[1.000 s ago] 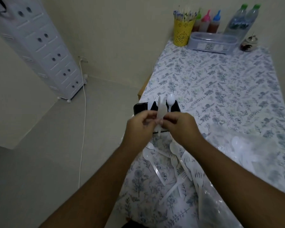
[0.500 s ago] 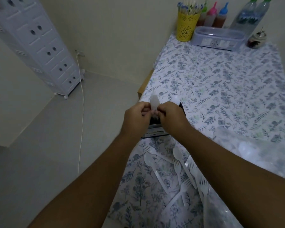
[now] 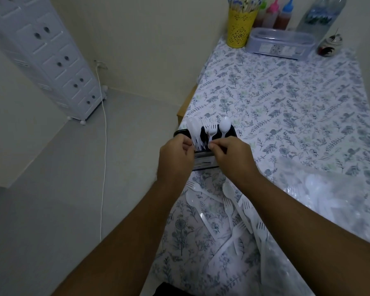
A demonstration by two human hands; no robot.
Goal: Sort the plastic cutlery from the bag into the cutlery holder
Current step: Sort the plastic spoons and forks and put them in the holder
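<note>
A black cutlery holder [image 3: 204, 162] stands at the table's left edge, partly hidden behind my hands. White plastic pieces stand upright in it: a bunch at the left [image 3: 193, 129], forks [image 3: 211, 127] in the middle and a spoon [image 3: 225, 124] at the right. My left hand [image 3: 175, 155] pinches the lower part of the left bunch. My right hand [image 3: 234, 155] pinches the handle of a middle fork with thumb and forefinger. Several loose forks and spoons [image 3: 233, 210] lie on the cloth below my hands. The clear plastic bag [image 3: 329, 201] with more cutlery lies at the right.
The table carries a floral cloth [image 3: 286, 103]. At its far end stand a yellow cup [image 3: 240, 28], sauce bottles [image 3: 280, 13], a lidded clear box [image 3: 280, 42], water bottles [image 3: 320, 16] and a small jar [image 3: 329, 44]. A white drawer tower [image 3: 51, 60] and cable [image 3: 104, 146] are on the left.
The white pieces that both hands held up together now stand in the holder. My hands have dropped to the holder's rim, and the view has moved closer.
</note>
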